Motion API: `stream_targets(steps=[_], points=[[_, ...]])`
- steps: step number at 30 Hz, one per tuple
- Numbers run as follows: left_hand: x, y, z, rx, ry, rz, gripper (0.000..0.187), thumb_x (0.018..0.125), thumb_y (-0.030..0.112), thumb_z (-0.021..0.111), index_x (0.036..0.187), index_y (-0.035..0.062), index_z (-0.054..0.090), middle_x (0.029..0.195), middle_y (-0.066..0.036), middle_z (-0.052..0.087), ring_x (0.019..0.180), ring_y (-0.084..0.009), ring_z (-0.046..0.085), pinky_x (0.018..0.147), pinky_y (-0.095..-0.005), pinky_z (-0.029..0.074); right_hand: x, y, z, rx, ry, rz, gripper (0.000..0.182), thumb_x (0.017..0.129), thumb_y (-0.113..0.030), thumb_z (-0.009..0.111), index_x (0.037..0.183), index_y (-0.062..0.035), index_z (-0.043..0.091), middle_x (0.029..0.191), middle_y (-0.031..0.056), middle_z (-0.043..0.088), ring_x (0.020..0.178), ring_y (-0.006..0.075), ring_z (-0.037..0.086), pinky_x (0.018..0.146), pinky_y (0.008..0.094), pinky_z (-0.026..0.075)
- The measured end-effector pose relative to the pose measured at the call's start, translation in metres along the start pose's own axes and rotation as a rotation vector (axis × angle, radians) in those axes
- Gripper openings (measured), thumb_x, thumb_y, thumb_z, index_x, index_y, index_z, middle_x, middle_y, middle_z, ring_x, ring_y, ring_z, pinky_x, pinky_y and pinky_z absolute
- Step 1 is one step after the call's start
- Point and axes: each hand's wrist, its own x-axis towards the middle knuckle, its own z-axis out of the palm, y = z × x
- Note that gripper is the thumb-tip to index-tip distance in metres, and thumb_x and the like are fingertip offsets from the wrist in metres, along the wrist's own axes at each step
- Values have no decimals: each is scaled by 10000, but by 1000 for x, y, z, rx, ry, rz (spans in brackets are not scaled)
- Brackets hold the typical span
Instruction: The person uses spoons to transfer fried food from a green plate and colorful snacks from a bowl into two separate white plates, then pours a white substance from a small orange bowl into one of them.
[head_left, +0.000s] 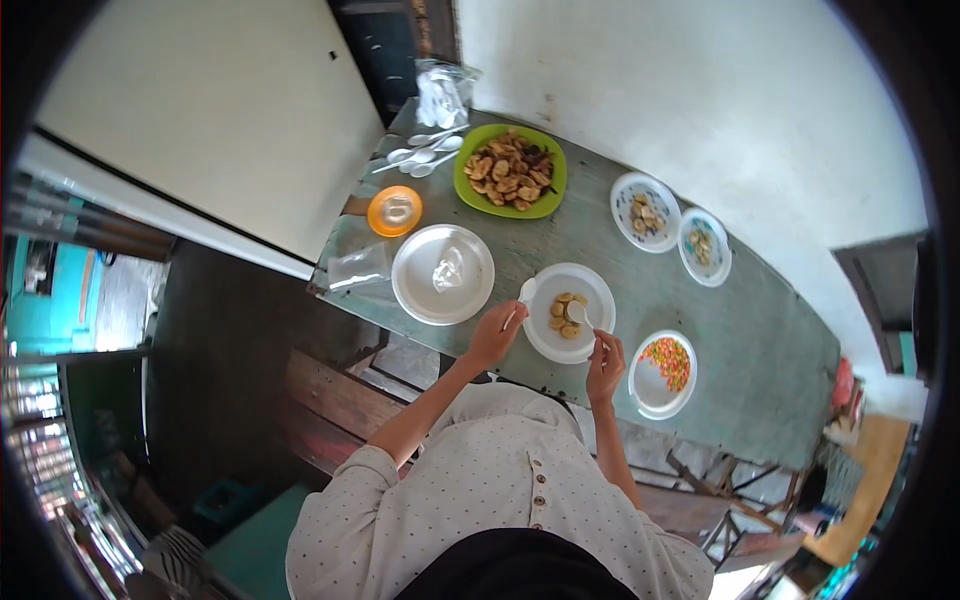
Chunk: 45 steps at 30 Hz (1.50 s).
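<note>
A white plate near the table's front edge carries several small round brown food pieces. My left hand is at its left rim, fingers closed on a white plastic spoon whose bowl points away from me. From the right, my right hand grips a second white plastic spoon, its bowl down among the pieces on the plate. Just right of that hand stands a white plate of chopped red, orange and green bits.
Left are a larger white plate holding a clear plastic bag, an orange dish and a clear packet. Behind are a green plate of browned food, loose white spoons and bagged spoons. Two patterned plates stand near the wall.
</note>
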Motion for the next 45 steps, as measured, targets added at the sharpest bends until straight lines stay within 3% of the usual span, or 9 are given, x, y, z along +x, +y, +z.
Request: stream_targets(steps=[9,16,20,26,30,37,42,44,45], points=[[47,23,-9,-56,171,-31,298,921,265,353,933,11,508,715,-96,541,689,-184,546,647,-297,428,29,18,-9,76,-75,-44,152,856,-88,479,932,-16,589,901,87,578,547,114,537,453,220,423],[55,-5,-5,-118,333,-47,249,915,219,378,932,8,509,718,-95,571,693,-181,586,631,-289,443,39,30,-23,87,-93,-4,160,863,-95,481,935,-4,592,866,62,574,545,73,513,481,200,421],[52,-15,-17,37,361,-65,224,900,186,408,877,4,537,794,-103,605,714,-206,612,639,-303,462,46,34,-32,80,-49,-1,160,861,-92,481,933,-3,592,859,61,585,539,65,511,484,197,426],[35,-44,-37,482,447,79,156,856,151,461,872,39,568,836,-122,601,785,-281,584,681,-363,454,43,53,-33,104,-16,30,159,861,-91,478,937,-5,588,854,57,590,536,64,512,486,200,427],[15,-57,-37,576,403,20,132,834,143,484,852,51,578,825,-116,588,767,-294,568,675,-393,449,41,45,-27,94,-80,59,160,857,-98,481,947,-16,585,881,79,582,562,96,529,464,208,434],[-9,-76,-35,501,381,-50,254,791,180,548,1032,102,528,810,-109,576,773,-298,566,674,-396,449,41,24,-9,118,-191,47,149,859,-102,492,923,-16,595,854,58,582,540,68,508,480,198,408],[-26,-72,-30,409,372,-191,272,786,175,550,1047,106,519,811,-106,575,780,-297,567,680,-398,448,45,12,7,216,-228,106,137,853,-87,493,899,-12,598,854,66,584,540,77,511,481,204,414],[-33,-69,-30,384,380,-253,273,786,173,550,1049,107,518,811,-106,574,782,-298,566,683,-399,448,54,1,9,-153,-221,-385,131,848,-80,495,888,-10,597,851,69,591,541,91,519,476,212,417],[-36,-67,-30,380,396,-274,269,787,174,549,1046,107,518,810,-103,574,788,-295,567,688,-398,447,57,-5,13,-148,-224,-391,131,848,-80,495,888,-10,597,851,69,591,541,91,519,476,212,417]])
